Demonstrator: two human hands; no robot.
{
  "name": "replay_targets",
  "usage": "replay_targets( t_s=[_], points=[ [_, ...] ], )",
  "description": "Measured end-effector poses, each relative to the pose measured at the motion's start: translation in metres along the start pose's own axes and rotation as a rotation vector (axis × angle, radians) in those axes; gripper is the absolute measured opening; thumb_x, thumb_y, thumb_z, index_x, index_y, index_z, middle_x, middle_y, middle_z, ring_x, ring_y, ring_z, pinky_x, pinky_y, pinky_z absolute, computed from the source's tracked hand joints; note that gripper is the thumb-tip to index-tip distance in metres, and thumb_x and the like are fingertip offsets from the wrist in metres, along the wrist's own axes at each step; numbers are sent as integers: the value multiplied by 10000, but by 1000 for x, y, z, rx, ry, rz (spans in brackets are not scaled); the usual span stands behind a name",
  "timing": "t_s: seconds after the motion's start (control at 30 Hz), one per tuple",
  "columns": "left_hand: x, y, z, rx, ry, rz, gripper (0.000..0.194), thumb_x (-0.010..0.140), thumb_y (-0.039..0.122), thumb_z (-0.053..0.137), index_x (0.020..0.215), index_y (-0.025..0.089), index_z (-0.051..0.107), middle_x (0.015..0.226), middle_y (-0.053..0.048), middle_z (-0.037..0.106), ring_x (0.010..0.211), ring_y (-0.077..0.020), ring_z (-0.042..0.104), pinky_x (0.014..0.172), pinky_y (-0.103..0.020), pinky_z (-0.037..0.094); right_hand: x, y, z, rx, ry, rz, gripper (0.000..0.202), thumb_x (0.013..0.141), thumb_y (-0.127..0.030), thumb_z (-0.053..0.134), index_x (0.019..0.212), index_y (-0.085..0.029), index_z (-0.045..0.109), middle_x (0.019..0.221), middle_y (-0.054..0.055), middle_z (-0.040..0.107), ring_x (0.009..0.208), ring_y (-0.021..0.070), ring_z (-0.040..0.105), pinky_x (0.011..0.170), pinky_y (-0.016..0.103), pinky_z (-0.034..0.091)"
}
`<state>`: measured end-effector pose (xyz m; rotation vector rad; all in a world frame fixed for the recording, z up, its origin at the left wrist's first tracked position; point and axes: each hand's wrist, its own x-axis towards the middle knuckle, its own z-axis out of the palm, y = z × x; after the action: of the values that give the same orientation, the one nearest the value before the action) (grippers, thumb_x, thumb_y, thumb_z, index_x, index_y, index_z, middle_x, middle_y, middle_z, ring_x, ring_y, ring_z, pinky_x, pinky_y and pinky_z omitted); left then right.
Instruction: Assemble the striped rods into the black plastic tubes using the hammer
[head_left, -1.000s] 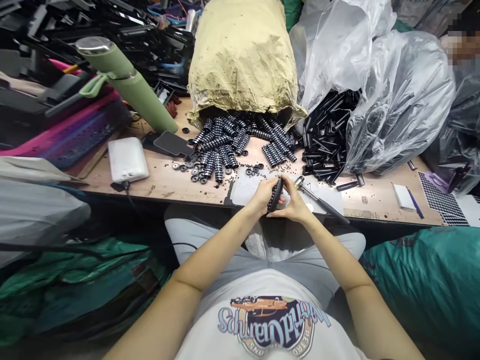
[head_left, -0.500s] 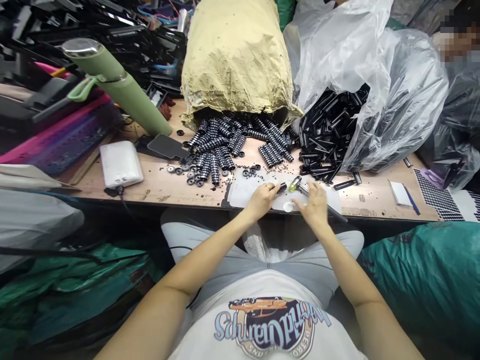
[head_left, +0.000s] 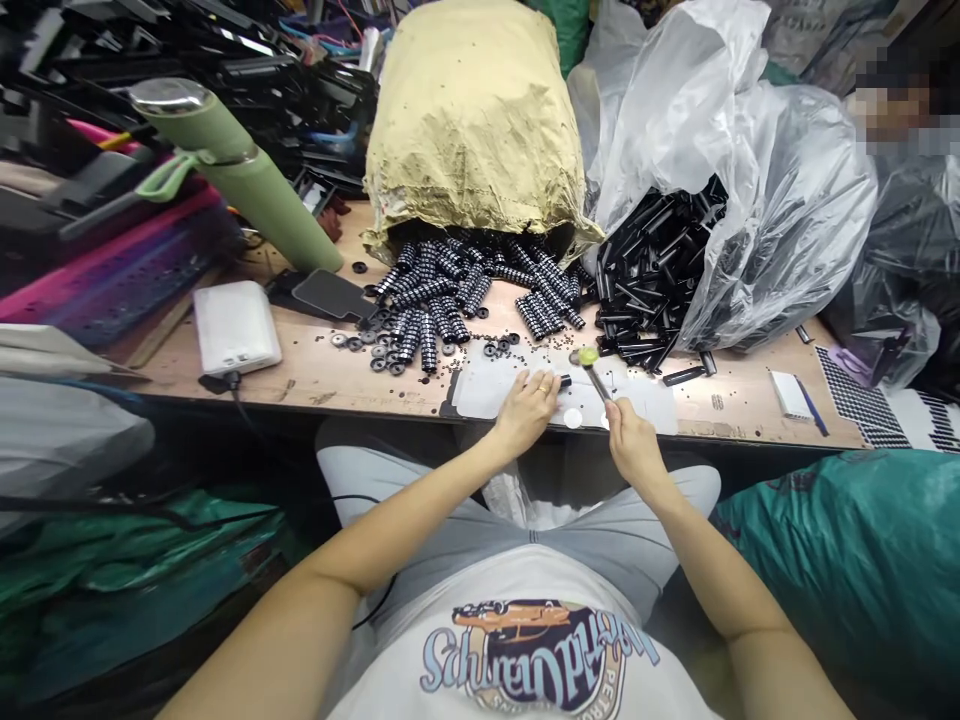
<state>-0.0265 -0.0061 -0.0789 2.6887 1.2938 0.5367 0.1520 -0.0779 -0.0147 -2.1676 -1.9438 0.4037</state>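
Note:
My right hand is closed round the handle of a small hammer, whose yellow-green head is raised over the white work mat. On the left side of the mat, my left hand holds a short black tube; only its end shows past my fingers. A white round disc lies on the mat between my hands. Beyond the mat are loose black washer-like discs and many tiny dark bits.
A yellow sack spills stacked black ringed rolls. Right of it, a clear plastic bag holds black tubes. A green flask, a white power bank and a small white box stand on the table.
My right hand has gone from open beside the hammer to gripping its handle, and the hammer head has lifted off the mat. My left hand stays at the tube.

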Motion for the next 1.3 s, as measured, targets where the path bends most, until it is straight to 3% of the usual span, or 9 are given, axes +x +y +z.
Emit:
replay_targets(
  t_s=[0.13,0.33,0.47,0.57,0.7,0.8,0.97,1.13,1.3],
  points=[
    [-1,21,11,88,-34,-9,619,922,372,387,1381,-43,377,1431,-266,387,1375,-343,297,1126,-496,194,-6,-28,-8,159,117,-163,423,1006,-414,163,957,-187,516,723,45,628,613,159,590,588,234,363],
    [7,16,14,87,-37,26,504,889,192,368,1347,-11,420,1356,-246,480,1302,-307,418,1061,-464,334,-1,-47,5,-140,-240,-197,343,1006,-372,249,984,-182,533,772,71,667,673,196,624,608,253,342],
    [19,12,10,40,-2,-70,354,889,81,363,1178,80,569,995,-160,650,962,-246,610,825,-383,498,8,-21,-6,-43,-15,-70,381,1005,-382,205,922,-191,524,713,48,629,634,191,592,584,253,299],
    [19,22,13,33,69,25,330,911,88,380,1183,112,566,1008,-137,648,951,-223,602,823,-361,498,12,-6,-16,94,96,-13,410,987,-448,226,826,-202,513,645,25,580,591,177,555,569,249,290],
    [18,39,19,46,22,38,380,933,145,372,1284,116,516,1200,-155,605,1142,-242,541,950,-400,441,7,-10,-29,303,155,-71,462,963,-537,223,749,-216,476,577,-9,512,540,148,510,559,240,320],
    [19,48,20,55,-33,4,523,940,333,392,1378,49,418,1407,-202,446,1361,-297,331,1114,-491,255,-3,-21,-36,340,193,-148,465,958,-552,238,747,-215,480,577,-15,503,527,136,495,552,233,334],
    [15,51,22,61,-88,23,696,902,422,398,1428,-23,305,1493,-223,308,1423,-326,187,1155,-505,138,-14,-31,-18,173,143,-201,472,988,-469,191,849,-189,544,673,43,608,562,148,542,553,235,332],
    [26,40,24,32,-41,41,561,897,259,422,1387,-11,375,1440,-231,394,1359,-321,339,1100,-472,285,-10,-26,8,-138,-122,-170,356,1000,-379,270,970,-187,569,714,55,653,567,166,561,534,248,243],
    [32,50,7,-43,-79,-93,398,868,45,366,1225,62,542,1013,-159,650,972,-249,608,805,-361,496,16,-7,-3,-115,38,-66,371,1010,-386,254,899,-182,543,724,45,637,627,166,567,570,250,249]
  ],
)
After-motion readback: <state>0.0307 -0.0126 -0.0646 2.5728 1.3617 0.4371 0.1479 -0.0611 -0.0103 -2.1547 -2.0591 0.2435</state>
